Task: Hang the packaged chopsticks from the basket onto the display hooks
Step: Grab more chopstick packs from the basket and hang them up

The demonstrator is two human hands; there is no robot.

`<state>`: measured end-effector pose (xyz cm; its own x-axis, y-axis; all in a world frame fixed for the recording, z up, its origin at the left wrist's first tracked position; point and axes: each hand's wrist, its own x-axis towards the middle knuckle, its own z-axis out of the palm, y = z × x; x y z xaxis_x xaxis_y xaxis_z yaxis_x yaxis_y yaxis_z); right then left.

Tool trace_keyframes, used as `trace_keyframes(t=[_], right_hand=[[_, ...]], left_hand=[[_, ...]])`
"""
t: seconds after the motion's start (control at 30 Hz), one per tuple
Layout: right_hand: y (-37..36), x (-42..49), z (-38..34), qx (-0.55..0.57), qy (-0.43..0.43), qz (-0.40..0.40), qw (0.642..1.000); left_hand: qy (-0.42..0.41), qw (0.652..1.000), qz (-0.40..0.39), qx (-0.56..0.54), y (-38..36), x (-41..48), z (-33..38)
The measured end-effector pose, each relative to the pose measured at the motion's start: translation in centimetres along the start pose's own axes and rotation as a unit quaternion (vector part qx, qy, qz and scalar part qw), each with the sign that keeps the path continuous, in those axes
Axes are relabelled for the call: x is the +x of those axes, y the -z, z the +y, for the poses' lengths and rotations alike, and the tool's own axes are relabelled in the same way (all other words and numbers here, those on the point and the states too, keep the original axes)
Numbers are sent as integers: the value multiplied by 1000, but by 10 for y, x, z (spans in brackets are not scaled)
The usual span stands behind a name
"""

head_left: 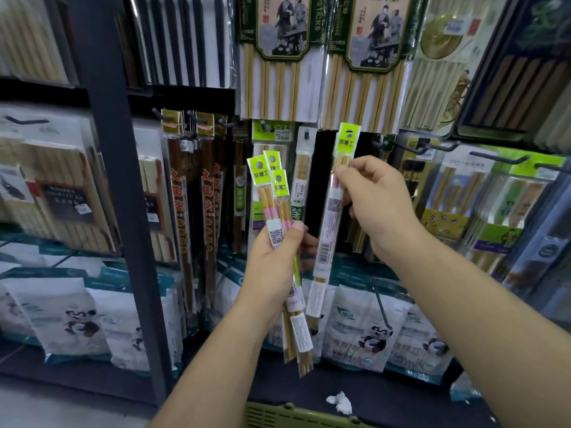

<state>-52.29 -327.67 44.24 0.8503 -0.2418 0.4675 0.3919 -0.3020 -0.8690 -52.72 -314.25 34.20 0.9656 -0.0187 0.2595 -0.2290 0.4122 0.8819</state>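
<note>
The left hand (275, 257) grips three chopstick packs (272, 186) around their middle, upright and fanned in front of the shelf. To the right, past a hung pack (304, 168), a single pack (332, 217) is pinched near its top by the right hand (377, 199). Its green header is raised to the hook row, but I cannot tell if a hook has entered the slot. I judge this is the hanging step: the slot must meet a hook tip. The room there is narrow, with the neighbouring packs (460, 193) near on the right.
</note>
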Motion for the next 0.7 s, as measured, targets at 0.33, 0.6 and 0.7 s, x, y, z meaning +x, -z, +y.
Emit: trace_keyframes(t=[0.33, 0.6, 0.7], right_hand=[[3, 14, -1, -2, -39, 30, 999], [4, 17, 9, -39, -42, 52, 997], [3, 16, 10, -51, -46, 48, 996]], left_hand=[[9, 999, -28, 36, -1, -4, 3], [37, 998, -43, -7, -3, -4, 6], [30, 999, -42, 0, -3, -5, 7]])
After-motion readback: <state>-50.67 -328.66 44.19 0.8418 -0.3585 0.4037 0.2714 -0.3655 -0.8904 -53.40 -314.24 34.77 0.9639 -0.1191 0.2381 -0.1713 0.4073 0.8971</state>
